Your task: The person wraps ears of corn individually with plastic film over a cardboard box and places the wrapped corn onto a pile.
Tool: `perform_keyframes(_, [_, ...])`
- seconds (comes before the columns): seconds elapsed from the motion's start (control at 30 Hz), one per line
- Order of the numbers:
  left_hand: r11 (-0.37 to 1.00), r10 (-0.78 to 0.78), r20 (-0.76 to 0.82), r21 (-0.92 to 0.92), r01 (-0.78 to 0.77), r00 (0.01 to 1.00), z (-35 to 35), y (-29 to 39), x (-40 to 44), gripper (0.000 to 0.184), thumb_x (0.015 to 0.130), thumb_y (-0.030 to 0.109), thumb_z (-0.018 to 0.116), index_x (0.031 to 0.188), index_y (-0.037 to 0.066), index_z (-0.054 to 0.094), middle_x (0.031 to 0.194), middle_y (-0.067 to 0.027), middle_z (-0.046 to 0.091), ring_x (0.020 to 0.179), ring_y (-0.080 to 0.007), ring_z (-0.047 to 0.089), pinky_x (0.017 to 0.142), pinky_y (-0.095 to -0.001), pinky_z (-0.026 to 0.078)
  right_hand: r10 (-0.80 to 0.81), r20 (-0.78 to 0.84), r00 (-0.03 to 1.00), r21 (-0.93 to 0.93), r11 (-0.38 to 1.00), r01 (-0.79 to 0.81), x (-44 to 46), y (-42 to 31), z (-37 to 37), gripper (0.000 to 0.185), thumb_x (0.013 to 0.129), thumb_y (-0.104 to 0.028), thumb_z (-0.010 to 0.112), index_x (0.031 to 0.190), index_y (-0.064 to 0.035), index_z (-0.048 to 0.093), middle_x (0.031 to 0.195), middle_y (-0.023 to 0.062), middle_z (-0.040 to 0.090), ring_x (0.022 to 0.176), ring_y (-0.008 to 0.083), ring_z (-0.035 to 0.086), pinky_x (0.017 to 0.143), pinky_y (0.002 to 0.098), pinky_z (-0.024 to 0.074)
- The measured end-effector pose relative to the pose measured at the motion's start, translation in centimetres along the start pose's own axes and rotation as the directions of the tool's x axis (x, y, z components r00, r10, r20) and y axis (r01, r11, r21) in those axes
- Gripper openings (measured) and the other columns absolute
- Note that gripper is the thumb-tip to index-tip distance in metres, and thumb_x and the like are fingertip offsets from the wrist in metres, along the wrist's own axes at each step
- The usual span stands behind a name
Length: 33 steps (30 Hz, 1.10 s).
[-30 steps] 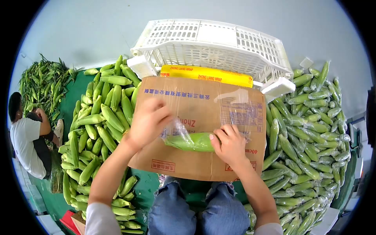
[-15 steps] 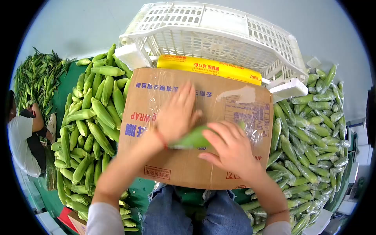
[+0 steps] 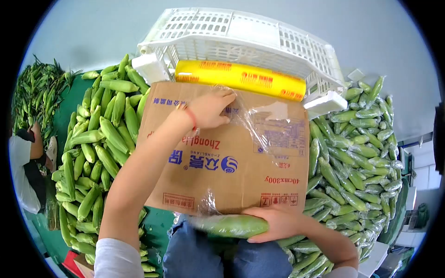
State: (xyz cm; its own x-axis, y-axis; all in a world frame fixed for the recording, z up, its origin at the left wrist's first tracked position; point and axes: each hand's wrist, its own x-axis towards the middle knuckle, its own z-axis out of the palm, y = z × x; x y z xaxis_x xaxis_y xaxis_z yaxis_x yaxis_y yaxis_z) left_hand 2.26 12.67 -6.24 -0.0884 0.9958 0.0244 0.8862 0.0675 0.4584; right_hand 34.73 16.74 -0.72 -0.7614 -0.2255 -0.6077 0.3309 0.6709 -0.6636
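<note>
My left hand (image 3: 211,110) is over the upper part of a cardboard box (image 3: 241,185), beside a loose strip of clear cling film (image 3: 250,123). Its fingers reach forward and the thumb stands apart from them. At the box's near edge, my right hand (image 3: 276,223) grips one end of a green ear of corn (image 3: 232,226) in its husk. Shiny film covers the corn, and a crumpled bit of film rises from it onto the box. Behind the box lies a yellow roll of cling film (image 3: 241,79).
A white plastic crate (image 3: 250,32) stands behind the roll. Unwrapped corn (image 3: 111,139) is heaped on the left, film-wrapped corn (image 3: 366,153) on the right. At far left, a person (image 3: 25,171) sits near a leafy green pile (image 3: 37,102).
The corn has moved from the middle of the box to its near edge, now in my right hand alone. My left hand has come away from the corn toward the film roll.
</note>
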Motion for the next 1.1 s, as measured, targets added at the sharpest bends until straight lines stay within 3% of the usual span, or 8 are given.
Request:
perform_keyframes(0.17, [0.889, 0.411, -0.441, 0.002, -0.457, 0.798, 3.4, 11.1, -6.9, 0.039, 0.085, 0.023, 0.061, 0.12, 0.006, 0.062, 0.133, -0.0153, 0.054, 0.132, -0.0337, 0.044, 0.112, -0.0529, 0.028, 0.268, -0.153, 0.951, 0.98, 0.168, 0.11, -0.9, 1.1, 1.3, 0.083, 0.085, -0.063, 0.055, 0.141, -0.0035, 0.038, 0.1, 0.0195, 0.062, 0.079, 0.0285, 0.065, 0.069, 0.0386, 0.0548])
perform_keyframes(0.27, [0.725, -0.101, -0.764, -0.495, -0.478, 0.637, 3.7, 11.0, -6.1, 0.043, 0.085, 0.014, 0.058, 0.128, 0.007, 0.056, 0.14, -0.0166, 0.048, 0.137, -0.0348, 0.038, 0.11, -0.0536, 0.032, -0.454, -0.165, 0.876, 0.902, -0.428, -0.051, 2.4, 0.4, 1.6, 0.086, 0.089, -0.068, 0.042, 0.146, -0.0058, 0.029, 0.094, 0.0218, 0.061, 0.072, 0.0269, 0.064, 0.061, 0.0333, 0.0545])
perform_keyframes(0.4, [-0.554, -0.203, -0.478, -0.664, -0.503, 0.855, 2.8, 12.4, -4.9, 0.036, 0.088, 0.001, 0.051, 0.122, 0.006, 0.046, 0.113, -0.0101, 0.054, 0.095, -0.0256, 0.062, 0.08, -0.0416, 0.053, -0.709, -0.437, 0.554, 0.811, -0.577, -0.099, 8.3, -0.8, 2.6, 0.088, 0.09, -0.073, 0.032, 0.146, -0.0052, 0.028, 0.09, 0.0228, 0.06, 0.065, 0.0243, 0.062, 0.053, 0.0299, 0.0513])
perform_keyframes(0.53, [0.017, -0.76, -0.087, -0.993, -0.114, 0.645, 2.4, 10.4, -7.5, 0.019, 0.102, 0.03, 0.044, 0.108, 0.013, 0.049, 0.086, -0.0036, 0.048, 0.073, -0.0162, 0.054, 0.067, -0.0326, 0.052, -0.135, -0.363, 0.922, 0.927, -0.155, 0.342, 2.6, 0.1, 1.3, 0.073, 0.091, -0.046, 0.06, 0.145, -0.0034, 0.034, 0.113, 0.0215, 0.059, 0.089, 0.0223, 0.064, 0.074, 0.0306, 0.0535])
perform_keyframes(0.6, [0.062, -0.774, -0.185, -0.974, -0.218, 0.605, 4.6, 9.1, -9.8, 0.025, 0.103, 0.034, 0.042, 0.107, 0.011, 0.051, 0.085, -0.0033, 0.049, 0.079, -0.0146, 0.054, 0.07, -0.0314, 0.051, -0.017, -0.625, 0.78, 0.6, 0.629, 0.494, 1.3, 2.1, 1.4, 0.065, 0.09, -0.031, 0.067, 0.143, -0.0043, 0.039, 0.129, 0.0168, 0.056, 0.103, 0.0197, 0.063, 0.088, 0.0295, 0.0509])
perform_keyframes(0.73, [0.015, -0.741, 0.042, -0.997, 0.079, 0.67, 8.2, 12.2, -14.4, 0.037, 0.104, 0.037, 0.038, 0.098, 0.005, 0.056, 0.084, -0.0069, 0.062, 0.072, -0.0138, 0.06, 0.064, -0.0291, 0.05, -0.192, -0.942, 0.275, -0.002, 0.823, 0.568, -3.9, 1.8, -2.6, 0.03, 0.082, -0.005, 0.072, 0.111, -0.0009, 0.068, 0.115, 0.013, 0.067, 0.099, 0.0187, 0.066, 0.095, 0.0312, 0.0462])
perform_keyframes(0.9, [-0.521, -0.028, 0.751, -0.574, 0.632, 0.659, 10.3, 13.1, -17.1, 0.056, 0.101, 0.054, 0.029, 0.101, 0.005, 0.056, 0.05, -0.009, 0.05, 0.032, -0.0184, 0.042, 0.026, -0.028, 0.033, -0.135, -0.926, 0.353, 0.291, 0.339, 0.894, -4.2, -1.7, -4.8, 0.015, 0.085, -0.011, 0.068, 0.096, -0.0014, 0.069, 0.092, 0.0095, 0.069, 0.086, 0.0177, 0.066, 0.076, 0.03, 0.0504])
perform_keyframes(1.1, [0.667, -0.097, -0.094, -0.745, -0.005, 0.991, 6.9, 17.1, -11.9, 0.053, 0.089, 0.041, 0.063, 0.125, 0.003, 0.053, 0.087, -0.0195, 0.063, 0.061, -0.0294, 0.063, 0.048, -0.0366, 0.051, 0.238, -0.964, -0.116, -0.078, 0.165, 0.983, -4.1, 2.2, -3.2, 0.055, 0.085, -0.02, 0.071, 0.132, -0.0056, 0.045, 0.109, 0.0142, 0.06, 0.105, 0.026, 0.059, 0.084, 0.0368, 0.0499])
